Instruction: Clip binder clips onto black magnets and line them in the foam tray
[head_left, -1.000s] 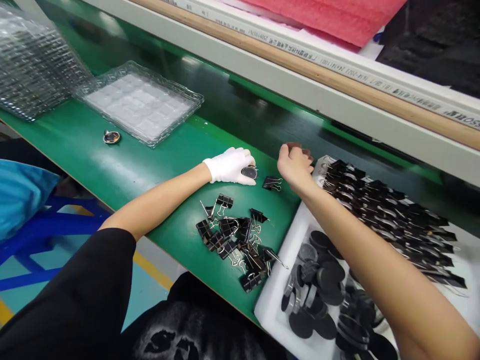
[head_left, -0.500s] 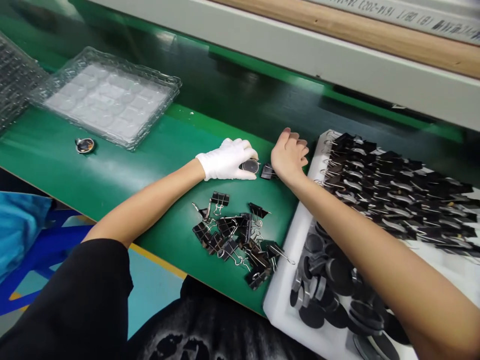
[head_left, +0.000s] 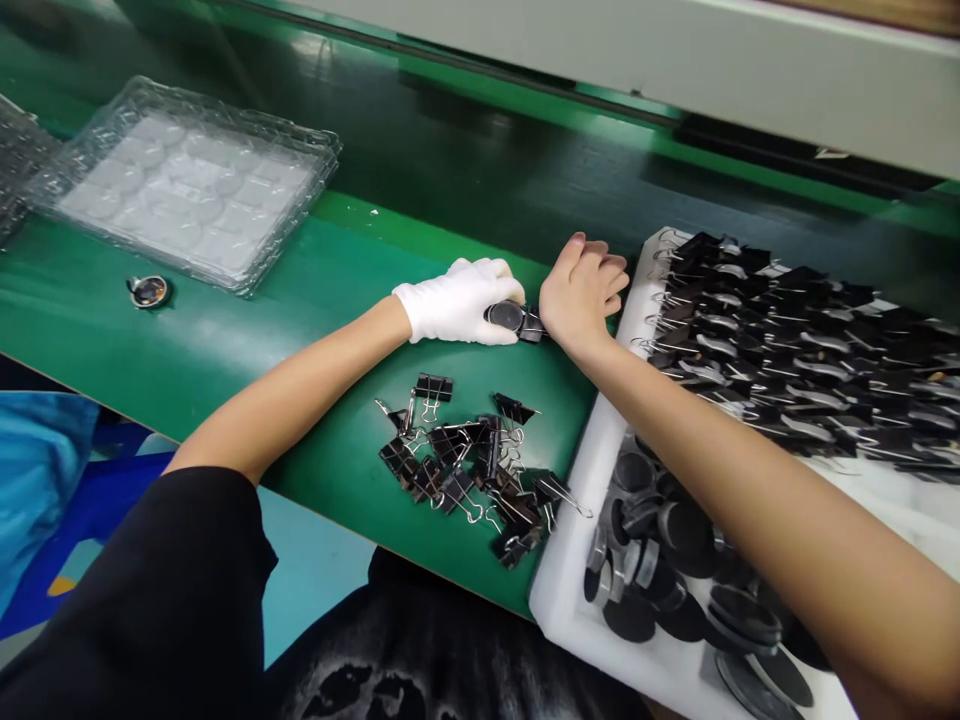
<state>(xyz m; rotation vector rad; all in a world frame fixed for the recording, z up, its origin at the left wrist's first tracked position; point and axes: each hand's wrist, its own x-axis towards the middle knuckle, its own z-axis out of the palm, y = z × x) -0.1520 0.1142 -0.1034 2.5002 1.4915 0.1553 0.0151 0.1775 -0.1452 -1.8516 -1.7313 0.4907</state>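
At frame centre, the gloved left hand (head_left: 466,302) grips a round black disc (head_left: 506,316) at a binder clip (head_left: 532,327) beside the loose-fingered right hand (head_left: 579,292), apparently for clamping, which calls for steady alignment.

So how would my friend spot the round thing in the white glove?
On the green table, look past the pile of binder clips to the gloved left hand. In its grip is a dark round disc, with one black clip beside it. Unlike the loose discs in the white box, this one is in a hand.
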